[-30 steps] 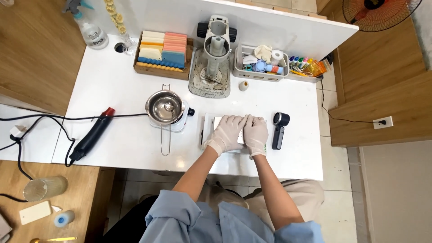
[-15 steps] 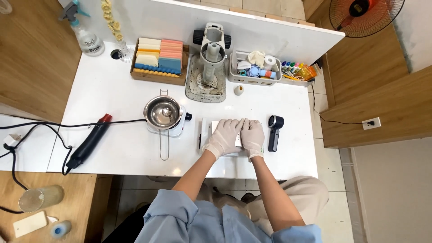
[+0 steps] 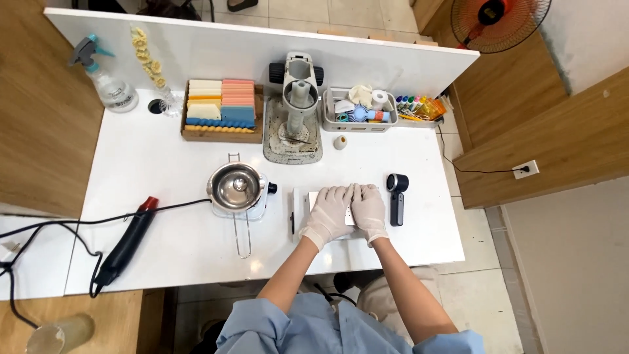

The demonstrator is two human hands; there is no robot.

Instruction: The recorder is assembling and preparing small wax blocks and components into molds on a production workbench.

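Compared with the earlier views, little has been altered: both gloved hands were already laid side by side on the white slab, and they are found there again, so the pressing or flattening is judged to be in hand and not yet finished (the wider look of the desk comes only from the head camera having shifted)

The left hand (image 3: 329, 213) and the right hand (image 3: 368, 210) are spread flat, palms down, on the white slab (image 3: 313, 198) at the front middle of the white table (image 3: 164, 164). Nothing is clasped; the fingers are extended and the thing is pressed, not gripped. Most of the slab is hidden under the gloves

Counted on the table: one steel pot (image 3: 234, 187) on a small white burner, just left of the slab, with its wire handle pointing toward the person; one black heat gun (image 3: 128, 246) with a red tip, well to the left, its cord trailing off the edge; one black handheld device (image 3: 396, 196) just right of the right hand; one grey press (image 3: 296, 108) at the back; one wooden tray of coloured blocks (image 3: 219, 108); one white basket of small tools (image 3: 359, 108); one spray bottle (image 3: 108, 82) at the far left corner. One small pale object is seen between the press and the hands. One red fan (image 3: 501, 23) stands beyond the table
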